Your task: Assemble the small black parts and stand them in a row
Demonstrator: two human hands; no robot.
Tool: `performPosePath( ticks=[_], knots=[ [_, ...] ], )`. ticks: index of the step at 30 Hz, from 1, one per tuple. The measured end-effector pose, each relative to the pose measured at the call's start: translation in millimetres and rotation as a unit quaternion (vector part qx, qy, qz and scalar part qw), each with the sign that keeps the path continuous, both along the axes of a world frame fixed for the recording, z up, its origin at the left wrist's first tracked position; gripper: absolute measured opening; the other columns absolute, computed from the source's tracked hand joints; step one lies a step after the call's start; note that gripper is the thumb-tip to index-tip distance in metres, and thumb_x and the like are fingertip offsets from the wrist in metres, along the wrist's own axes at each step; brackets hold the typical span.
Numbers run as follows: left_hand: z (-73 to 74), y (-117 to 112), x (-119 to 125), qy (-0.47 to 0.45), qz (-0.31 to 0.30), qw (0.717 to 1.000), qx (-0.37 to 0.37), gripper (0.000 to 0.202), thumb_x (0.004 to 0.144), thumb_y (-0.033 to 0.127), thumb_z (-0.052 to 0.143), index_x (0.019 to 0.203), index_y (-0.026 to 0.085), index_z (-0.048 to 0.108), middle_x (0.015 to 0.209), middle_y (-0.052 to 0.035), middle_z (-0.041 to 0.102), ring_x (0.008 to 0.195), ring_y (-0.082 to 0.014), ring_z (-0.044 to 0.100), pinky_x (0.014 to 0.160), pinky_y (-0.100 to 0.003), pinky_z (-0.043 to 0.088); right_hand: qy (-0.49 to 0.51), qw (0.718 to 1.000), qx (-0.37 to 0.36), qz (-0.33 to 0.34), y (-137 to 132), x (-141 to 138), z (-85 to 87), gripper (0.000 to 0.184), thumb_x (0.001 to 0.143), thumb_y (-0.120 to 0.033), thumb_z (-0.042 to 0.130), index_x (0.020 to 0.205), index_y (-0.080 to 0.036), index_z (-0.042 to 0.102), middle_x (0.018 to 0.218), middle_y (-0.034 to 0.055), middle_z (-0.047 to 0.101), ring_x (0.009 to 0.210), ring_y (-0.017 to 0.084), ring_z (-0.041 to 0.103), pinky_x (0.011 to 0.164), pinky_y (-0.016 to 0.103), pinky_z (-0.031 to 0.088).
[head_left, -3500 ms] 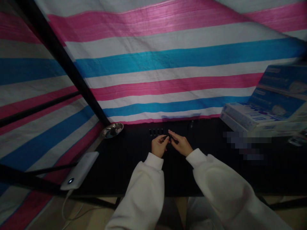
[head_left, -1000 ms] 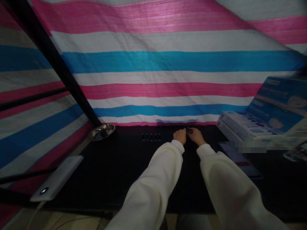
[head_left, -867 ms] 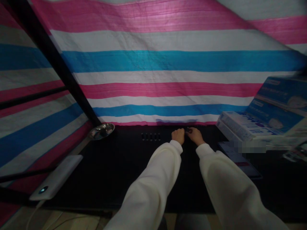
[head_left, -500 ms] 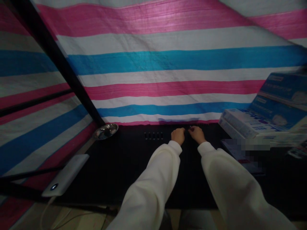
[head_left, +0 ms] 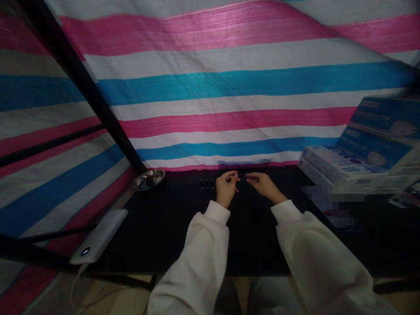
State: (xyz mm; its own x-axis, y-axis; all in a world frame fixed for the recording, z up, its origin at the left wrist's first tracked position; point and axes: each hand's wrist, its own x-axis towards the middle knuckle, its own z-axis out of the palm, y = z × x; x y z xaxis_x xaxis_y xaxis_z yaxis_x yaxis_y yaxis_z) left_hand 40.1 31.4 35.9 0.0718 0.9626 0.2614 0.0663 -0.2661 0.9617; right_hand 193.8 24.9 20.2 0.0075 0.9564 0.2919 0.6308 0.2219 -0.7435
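Note:
Over the far part of the black table, my left hand (head_left: 225,189) has its thumb and fingers brought together in a pinch; whatever is in it is too small and dark to name. Facing it from the right, my right hand (head_left: 263,184) pinches too, with a tiny glint at its fingertips that I cannot identify. A narrow gap separates the fingertips. Left of my left hand stand small dark cylinders (head_left: 207,183) with light ends, in a short row; my left hand may hide others of the row.
A shiny metal bowl (head_left: 149,180) sits at the table's back left corner. A white power bank (head_left: 100,236) with a cable lies on the left edge. White and blue boxes (head_left: 344,168) are stacked at the right, behind a dark flat item (head_left: 316,203). Striped sheeting (head_left: 210,83) hangs behind.
My left hand has moved left and turned, now covering part of the row of cylinders. My right hand has shifted slightly left, and its fingers point more to the left. The camera view shifted slightly.

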Motion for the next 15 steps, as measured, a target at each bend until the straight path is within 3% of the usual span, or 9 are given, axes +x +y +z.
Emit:
performPosePath(
  ticks=[7,15],
  knots=[
    [7.8,-17.3,-19.9,-0.033,-0.019,0.999,-0.033,0.036,0.068,0.034,0.057,0.094,0.009,0.058,0.069,-0.0056,0.063,0.031,-0.0034,0.044,0.031,-0.016,0.032,-0.031,0.998,0.002,0.051,-11.6,-22.4,8.9,0.025,0.074,-0.02,0.052,0.097,-0.015,0.062,0.092,0.0061,0.065,0.08,0.015,0.059,0.072,0.024,0.044],
    [0.5,-25.9,-36.8,-0.017,-0.025,0.999,-0.01,0.035,0.067,0.036,0.058,0.09,0.01,0.059,0.068,-0.0049,0.062,0.032,-0.0036,0.044,0.032,-0.017,0.033,-0.156,0.986,0.012,0.052,-27.2,-28.5,16.6,0.028,0.078,-0.019,0.048,0.104,-0.021,0.06,0.095,0.0058,0.06,0.087,0.015,0.056,0.078,0.024,0.04]
  ],
)
